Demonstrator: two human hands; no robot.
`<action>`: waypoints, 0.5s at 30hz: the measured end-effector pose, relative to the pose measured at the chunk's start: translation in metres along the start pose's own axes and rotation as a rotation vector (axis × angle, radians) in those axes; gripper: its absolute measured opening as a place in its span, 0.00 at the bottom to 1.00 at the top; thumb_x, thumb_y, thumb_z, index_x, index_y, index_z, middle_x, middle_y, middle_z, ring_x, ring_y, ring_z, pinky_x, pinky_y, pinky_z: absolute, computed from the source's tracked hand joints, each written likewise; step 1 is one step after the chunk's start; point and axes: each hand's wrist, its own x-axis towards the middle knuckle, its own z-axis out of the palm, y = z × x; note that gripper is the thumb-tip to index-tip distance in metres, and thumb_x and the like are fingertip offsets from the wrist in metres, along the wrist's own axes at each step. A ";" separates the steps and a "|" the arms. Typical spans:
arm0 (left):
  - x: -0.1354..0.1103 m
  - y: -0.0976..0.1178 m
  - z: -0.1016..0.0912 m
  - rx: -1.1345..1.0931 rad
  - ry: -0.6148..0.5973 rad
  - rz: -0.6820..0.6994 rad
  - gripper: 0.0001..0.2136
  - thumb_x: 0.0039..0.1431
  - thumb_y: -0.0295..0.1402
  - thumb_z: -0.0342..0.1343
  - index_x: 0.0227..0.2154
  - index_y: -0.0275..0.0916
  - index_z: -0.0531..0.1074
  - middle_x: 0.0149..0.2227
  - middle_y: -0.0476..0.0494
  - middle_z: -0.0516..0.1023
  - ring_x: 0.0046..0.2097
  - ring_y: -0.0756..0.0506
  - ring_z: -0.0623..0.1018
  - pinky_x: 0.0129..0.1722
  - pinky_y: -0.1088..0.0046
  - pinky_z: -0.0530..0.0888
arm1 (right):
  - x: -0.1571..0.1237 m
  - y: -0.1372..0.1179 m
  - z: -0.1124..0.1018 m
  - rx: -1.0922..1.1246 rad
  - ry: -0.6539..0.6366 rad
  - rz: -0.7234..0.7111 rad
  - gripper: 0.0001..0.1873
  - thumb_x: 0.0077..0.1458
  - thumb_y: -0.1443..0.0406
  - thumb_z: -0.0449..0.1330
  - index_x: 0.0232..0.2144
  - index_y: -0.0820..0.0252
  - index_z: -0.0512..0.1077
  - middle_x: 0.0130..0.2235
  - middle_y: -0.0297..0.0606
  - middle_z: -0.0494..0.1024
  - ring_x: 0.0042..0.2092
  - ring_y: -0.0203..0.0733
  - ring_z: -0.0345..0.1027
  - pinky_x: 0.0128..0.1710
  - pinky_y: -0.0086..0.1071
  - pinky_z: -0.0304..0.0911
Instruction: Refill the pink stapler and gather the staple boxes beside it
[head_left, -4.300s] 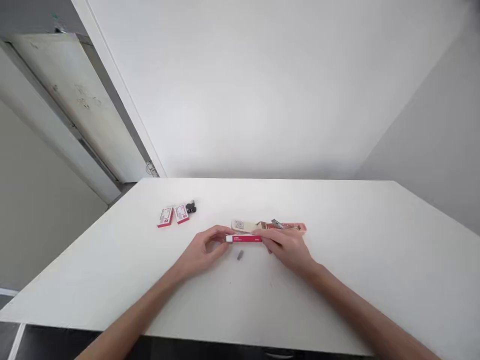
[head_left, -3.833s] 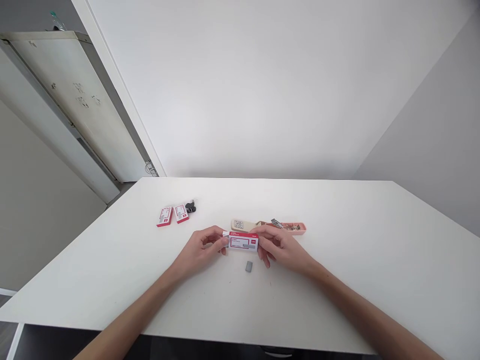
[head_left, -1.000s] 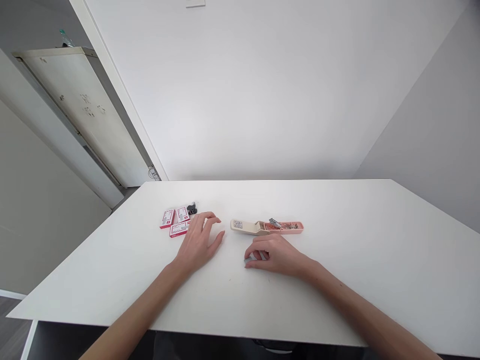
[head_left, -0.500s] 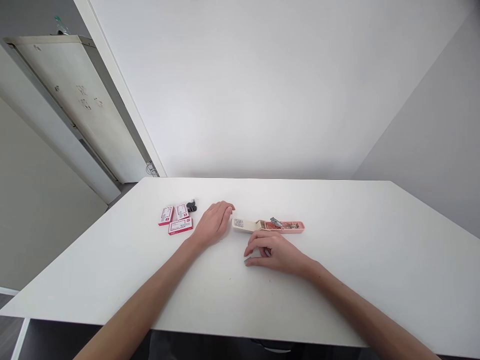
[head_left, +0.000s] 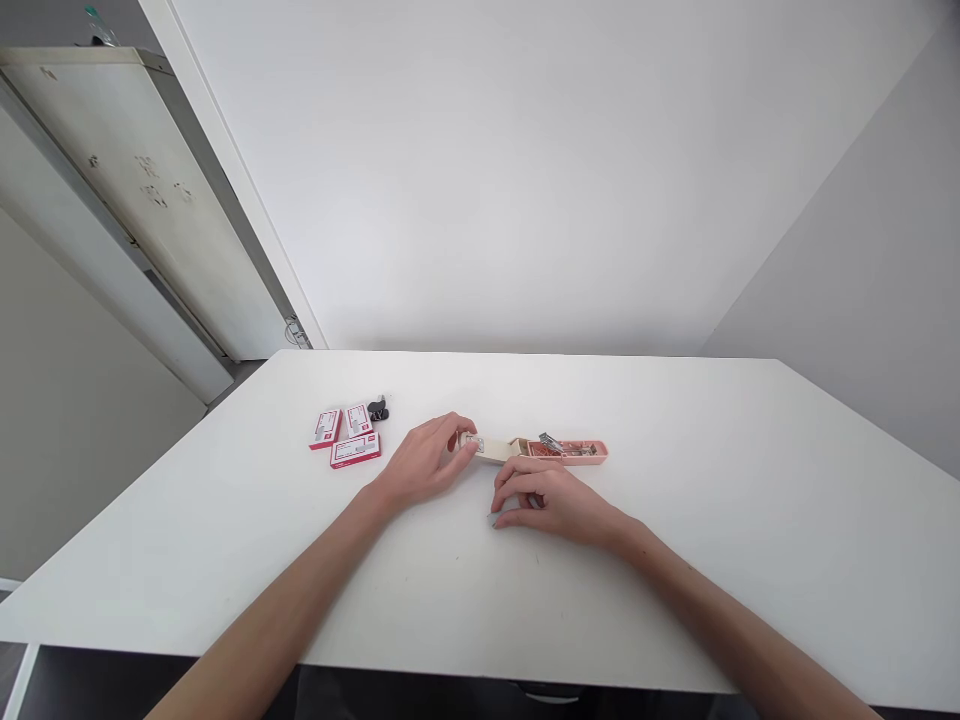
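Note:
A long narrow case lies open on the table, with a cream lid (head_left: 495, 449) to the left and a pink tray (head_left: 596, 453) to the right. Small metal pieces (head_left: 551, 442) rest in the tray, some of them sticking up above its rim. My left hand (head_left: 431, 460) has its thumb and fingers closed about the left end of the lid, partly covering the printed square there. Just in front of the case, my right hand (head_left: 544, 500) is curled, pinching a small grey strip (head_left: 493, 519) at the thumb tip. Its exact kind is too small to tell.
Three red-and-white small boxes (head_left: 356, 450) lie at the left of the white table (head_left: 645, 600), beside a small black object (head_left: 379, 408). A white wall (head_left: 525, 180) rises behind the table's far edge. Tiny dark bits lie near the front.
My left hand has shifted slightly right and its fingers have come onto the end of the cream lid. My right hand stays nearly still with the grey strip. The view has tilted slightly.

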 end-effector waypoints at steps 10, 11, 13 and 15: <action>0.001 -0.001 0.003 0.047 0.007 0.057 0.15 0.69 0.48 0.54 0.48 0.44 0.73 0.34 0.49 0.73 0.33 0.47 0.72 0.36 0.68 0.69 | 0.000 -0.001 -0.010 -0.014 0.602 0.015 0.14 0.65 0.50 0.62 0.37 0.50 0.81 0.45 0.39 0.81 0.29 0.37 0.73 0.31 0.35 0.69; 0.001 -0.002 0.003 0.048 0.000 0.052 0.15 0.69 0.48 0.54 0.48 0.44 0.73 0.34 0.49 0.73 0.33 0.47 0.72 0.36 0.68 0.69 | 0.000 -0.001 -0.012 -0.016 0.657 0.003 0.14 0.65 0.50 0.62 0.37 0.50 0.81 0.46 0.39 0.81 0.31 0.38 0.74 0.30 0.35 0.69; 0.001 -0.003 0.003 0.050 -0.019 0.048 0.15 0.70 0.47 0.53 0.49 0.44 0.72 0.36 0.48 0.74 0.34 0.46 0.73 0.37 0.67 0.70 | 0.001 0.002 -0.015 -0.035 0.741 -0.013 0.14 0.66 0.51 0.62 0.38 0.51 0.81 0.46 0.39 0.80 0.32 0.39 0.74 0.28 0.34 0.70; 0.002 -0.004 0.003 0.051 -0.041 0.046 0.15 0.71 0.47 0.52 0.50 0.44 0.72 0.36 0.47 0.75 0.36 0.45 0.74 0.39 0.65 0.71 | 0.001 0.006 -0.018 -0.091 0.781 -0.020 0.14 0.66 0.51 0.61 0.38 0.51 0.80 0.46 0.39 0.80 0.31 0.38 0.72 0.29 0.34 0.71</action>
